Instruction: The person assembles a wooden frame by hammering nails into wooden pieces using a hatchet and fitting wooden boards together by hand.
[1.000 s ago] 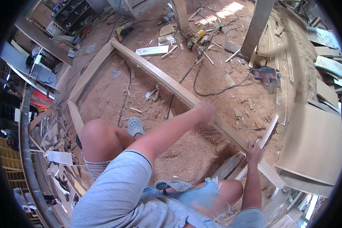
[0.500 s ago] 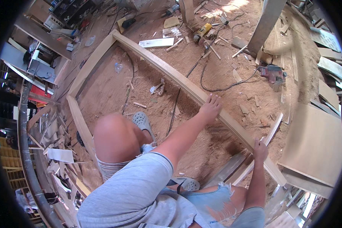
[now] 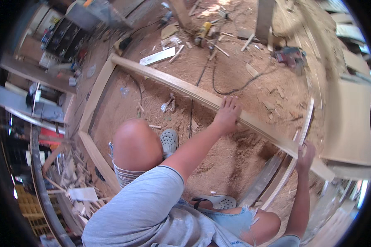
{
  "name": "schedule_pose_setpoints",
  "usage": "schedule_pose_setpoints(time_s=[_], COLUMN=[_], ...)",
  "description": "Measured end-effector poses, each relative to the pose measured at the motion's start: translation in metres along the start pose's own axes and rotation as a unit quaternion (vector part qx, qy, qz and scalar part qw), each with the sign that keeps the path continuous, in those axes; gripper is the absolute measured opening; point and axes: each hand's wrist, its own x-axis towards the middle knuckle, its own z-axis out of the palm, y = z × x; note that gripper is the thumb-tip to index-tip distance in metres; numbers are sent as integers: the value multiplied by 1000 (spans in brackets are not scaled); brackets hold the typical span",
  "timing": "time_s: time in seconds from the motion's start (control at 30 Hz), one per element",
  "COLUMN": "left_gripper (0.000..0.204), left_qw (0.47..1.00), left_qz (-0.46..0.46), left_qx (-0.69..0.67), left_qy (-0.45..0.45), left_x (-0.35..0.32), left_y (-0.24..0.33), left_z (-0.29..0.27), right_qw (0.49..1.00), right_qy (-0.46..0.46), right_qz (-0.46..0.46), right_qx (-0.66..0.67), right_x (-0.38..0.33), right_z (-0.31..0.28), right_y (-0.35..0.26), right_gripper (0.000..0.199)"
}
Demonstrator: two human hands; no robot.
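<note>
A large wooden frame [image 3: 99, 87] made of pale boards surrounds my bent left leg. Its long grooved rail [image 3: 173, 85] slants from the far left down to the near right. Over the middle of this rail lies my left hand [image 3: 228, 115], fingers curled across the top face and thumb side hidden. Near the rail's right end, my right hand [image 3: 305, 157] grips the edge from the near side, its fingers bent. A thin pale strip of wood [image 3: 304, 125] passes close by the right hand, crossing the rail there.
Sawdust and offcuts cover the ground. Beyond the rail lie a yellow power tool [image 3: 203, 33], a dark red power tool [image 3: 290, 57] with its cord, and a white board [image 3: 157, 56]. A wide panel [image 3: 350, 123] is at the right; scrap wood [image 3: 72, 168] is heaped at left.
The view has turned, so the scene sits differently in the picture. Both hands remain on the rail, with the right hand still near its end.
</note>
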Motion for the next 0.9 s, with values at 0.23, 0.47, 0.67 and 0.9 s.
schedule_pose_setpoints(time_s=[0.23,0.47,0.67,0.9], left_gripper=[101,99,101,38], left_qw=[1000,998,988,871], left_qz=[10,46,151,310], left_qx=[-25,5,-7,-378], left_qy=[-4,53,34,43], left_x=[8,10,21,-36], left_y=[10,42,43,165], left_z=[14,6,29,-49], right_qw=[939,849,854,855], right_qy=[-5,-29,-7,15], right_qz=[334,525,504,502], right_qx=[-80,-52,-126,-128], right_x=[-216,-298,-303,-296], right_z=[-26,15,26,30], right_y=[-10,-97,-101,-104], right_gripper=[57,82,69,59])
